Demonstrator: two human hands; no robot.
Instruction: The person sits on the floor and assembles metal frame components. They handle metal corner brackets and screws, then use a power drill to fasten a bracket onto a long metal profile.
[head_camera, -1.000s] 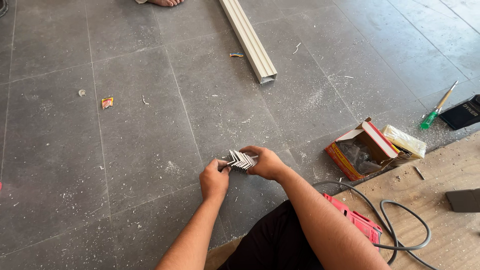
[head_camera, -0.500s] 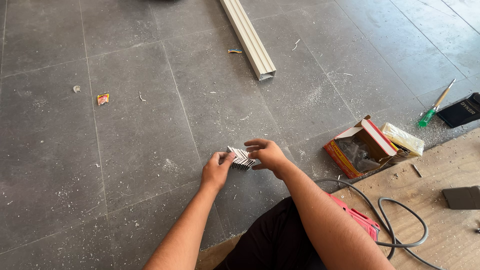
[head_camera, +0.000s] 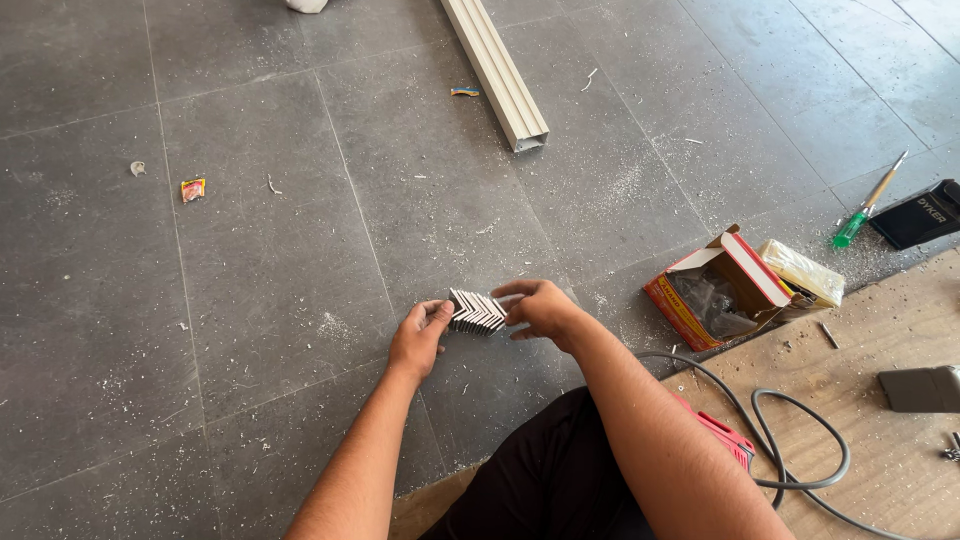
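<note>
Grey tile floor (head_camera: 250, 300), dusty. Left hand (head_camera: 418, 340) and right hand (head_camera: 540, 308) squeeze row of small metal corner pieces (head_camera: 476, 312) between them, low over floor. Row packed tight. Open box (head_camera: 715, 290) right.

We see an open red-and-orange cardboard box (head_camera: 712, 290) lying on its side on the grey floor, right of centre, clear plastic showing inside; a yellowish packet (head_camera: 803, 272) touches its right side. A small red-yellow wrapper (head_camera: 192, 189) lies far left.
</note>
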